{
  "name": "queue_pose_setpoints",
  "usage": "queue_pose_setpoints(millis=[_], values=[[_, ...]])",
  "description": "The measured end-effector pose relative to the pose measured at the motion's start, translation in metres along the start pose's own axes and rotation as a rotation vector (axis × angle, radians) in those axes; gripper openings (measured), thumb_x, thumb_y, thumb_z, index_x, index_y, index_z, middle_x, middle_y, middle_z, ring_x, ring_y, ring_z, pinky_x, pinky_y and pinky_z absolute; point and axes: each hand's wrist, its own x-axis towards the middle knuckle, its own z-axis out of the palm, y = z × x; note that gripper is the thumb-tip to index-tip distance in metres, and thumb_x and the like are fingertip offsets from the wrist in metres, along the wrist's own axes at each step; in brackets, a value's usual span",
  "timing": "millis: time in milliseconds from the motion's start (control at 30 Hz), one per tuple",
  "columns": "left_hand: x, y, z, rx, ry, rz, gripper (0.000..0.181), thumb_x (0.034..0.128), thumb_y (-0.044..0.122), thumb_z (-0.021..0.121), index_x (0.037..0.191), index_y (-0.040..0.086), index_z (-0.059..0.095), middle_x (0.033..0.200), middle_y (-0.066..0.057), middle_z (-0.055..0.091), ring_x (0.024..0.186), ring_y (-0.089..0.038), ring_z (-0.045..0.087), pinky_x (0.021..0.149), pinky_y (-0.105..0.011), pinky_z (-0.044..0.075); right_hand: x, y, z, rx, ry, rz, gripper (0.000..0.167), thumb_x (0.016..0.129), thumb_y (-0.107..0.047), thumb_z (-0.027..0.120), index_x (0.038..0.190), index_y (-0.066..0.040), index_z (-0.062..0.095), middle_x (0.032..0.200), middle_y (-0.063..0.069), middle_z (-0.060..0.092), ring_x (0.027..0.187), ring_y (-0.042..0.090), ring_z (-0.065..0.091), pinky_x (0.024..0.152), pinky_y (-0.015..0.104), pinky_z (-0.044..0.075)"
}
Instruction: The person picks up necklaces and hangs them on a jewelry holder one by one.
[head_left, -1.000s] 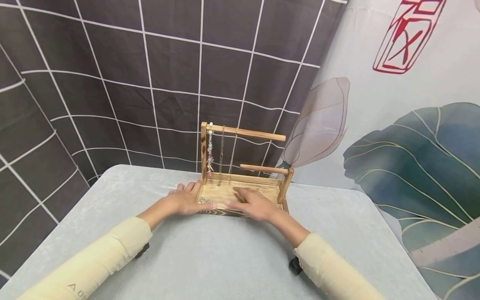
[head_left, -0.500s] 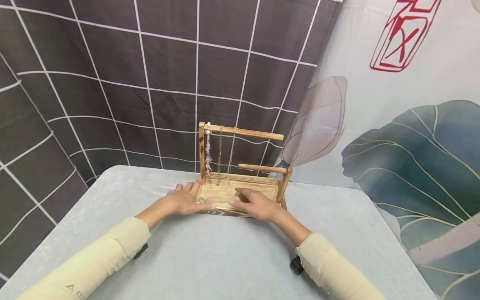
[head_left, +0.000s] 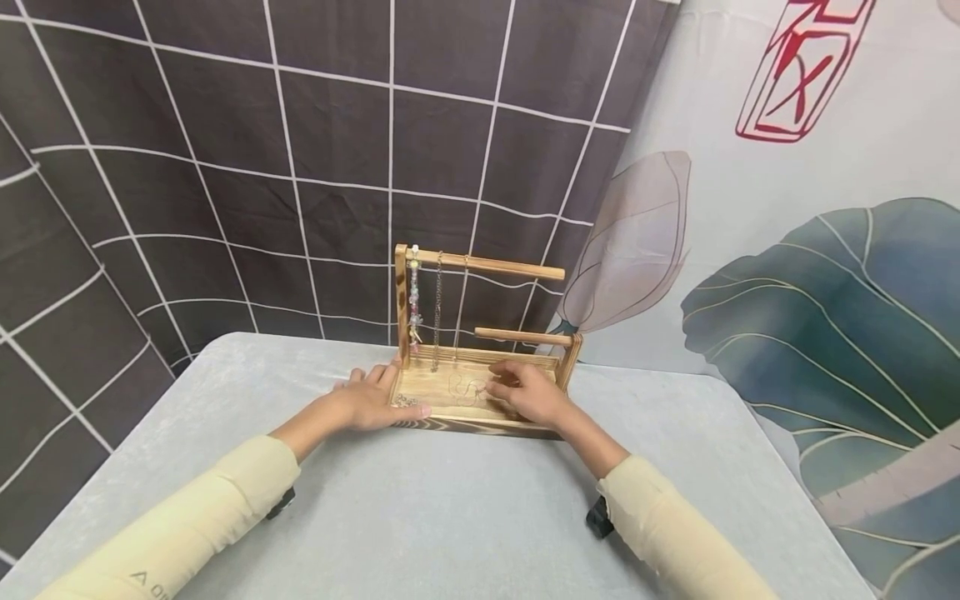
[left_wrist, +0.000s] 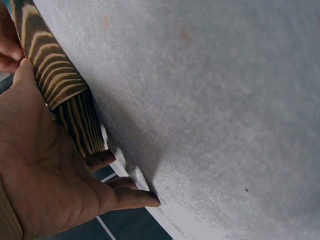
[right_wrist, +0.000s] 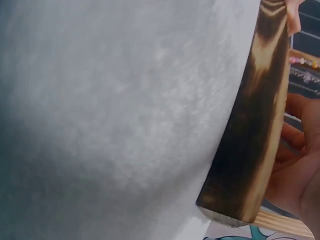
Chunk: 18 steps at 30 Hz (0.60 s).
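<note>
The left sleeve [head_left: 195, 508] bears a caret-like mark [head_left: 139, 577] and cut-off lettering [head_left: 159, 592] starting with "O". The white curtain [head_left: 712, 92] bears a red seal [head_left: 804, 79]; characters unreadable.

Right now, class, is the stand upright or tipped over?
Upright. The stand rests with its tray on the table, and the beads hang down from its top bar.

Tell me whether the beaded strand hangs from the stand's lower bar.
No, the beaded strand hangs from the upper bar, beside the upright post.
</note>
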Motion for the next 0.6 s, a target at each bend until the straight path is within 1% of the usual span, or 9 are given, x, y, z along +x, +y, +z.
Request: queue_pose_setpoints(millis=[100,167,233,300,400,500,600], values=[[-0.002,0.003,-0.002,0.001,0.002,0.005,0.141,0.0907,0.103,0.046,0.182,0.004,0.004,0.183,-0.033,0.024,0.165,-0.071,0.018,0.126,-0.093,0.020,0.012,0.030,0.011,-0.075,0.034,-0.035,0.038,0.101,-0.038,0.080,0.129,-0.014,0.083,0.131,0.006,0.084,0.123,0.023,0.078,0.110,0.050,0.063],[-0.004,0.004,-0.003,-0.003,0.005,0.006,0.142,0.0902,0.104,0.046,0.181,0.003,0.006,0.183,-0.034,0.024,0.164,-0.073,0.017,0.125,-0.094,0.020,0.017,0.039,0.015,-0.094,0.034,-0.052,0.030,0.098,-0.036,0.082,0.122,-0.017,0.086,0.131,0.004,0.083,0.123,0.023,0.077,0.110,0.051,0.063],[-0.004,0.005,-0.003,-0.006,0.007,0.010,0.141,0.0904,0.103,0.046,0.181,0.003,0.007,0.182,-0.036,0.024,0.163,-0.075,0.015,0.124,-0.095,0.020,0.019,0.043,0.018,-0.098,0.030,-0.074,0.024,0.098,-0.036,0.083,0.114,-0.020,0.088,0.129,0.004,0.083,0.120,0.024,0.077,0.107,0.051,0.063],[-0.003,0.002,0.000,-0.008,0.011,0.006,0.141,0.0898,0.104,0.046,0.182,0.004,0.006,0.183,-0.033,0.024,0.164,-0.073,0.015,0.125,-0.094,0.019,0.019,0.039,0.018,-0.088,0.011,-0.072,0.019,0.099,-0.036,0.083,0.110,-0.021,0.088,0.126,0.004,0.083,0.115,0.024,0.077,0.103,0.050,0.064],[-0.001,0.001,0.001,-0.012,0.010,-0.001,0.141,0.0894,0.105,0.045,0.182,0.006,0.005,0.184,-0.032,0.023,0.165,-0.072,0.014,0.126,-0.093,0.018,0.018,0.030,0.016,-0.091,-0.004,-0.063,0.014,0.099,-0.034,0.085,0.105,-0.023,0.088,0.123,0.005,0.083,0.114,0.023,0.076,0.101,0.048,0.064],[-0.004,0.004,-0.002,-0.009,0.007,-0.004,0.141,0.0895,0.105,0.045,0.182,0.006,0.005,0.184,-0.033,0.022,0.165,-0.072,0.013,0.127,-0.093,0.017,0.015,0.020,0.012,-0.088,-0.007,-0.047,0.009,0.099,-0.031,0.087,0.098,-0.022,0.088,0.128,0.009,0.083,0.124,0.029,0.076,0.110,0.051,0.062],[-0.005,0.005,-0.003,0.002,0.000,-0.001,0.141,0.0902,0.104,0.044,0.182,0.004,0.004,0.183,-0.035,0.021,0.165,-0.074,0.013,0.126,-0.094,0.017,0.015,0.014,0.010,-0.058,-0.014,-0.028,0.012,0.100,-0.027,0.087,0.091,-0.019,0.086,0.137,0.018,0.081,0.138,0.040,0.071,0.120,0.059,0.056]])
